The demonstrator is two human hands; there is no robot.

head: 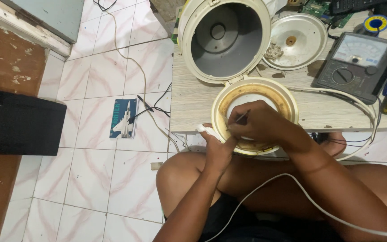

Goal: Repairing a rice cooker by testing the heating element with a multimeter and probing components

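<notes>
Cable [292, 183]: white, trails across the lap, clear of the work.
Left hand [218, 148]: fingers closed on the lid's near rim, steadying it over the knee.
Right hand [258, 123]: pinched together on a thin probe [242, 117], tip down into the lid.
Lid [287, 101]: cream ring, hinged open, overhanging the table [193, 98] edge, within reach.
Cooker [222, 38]: empty body beyond the lid.
Plate [298, 40]: metal disc, beside the cooker.
Meter [357, 65]: right, dial up, readable.
</notes>
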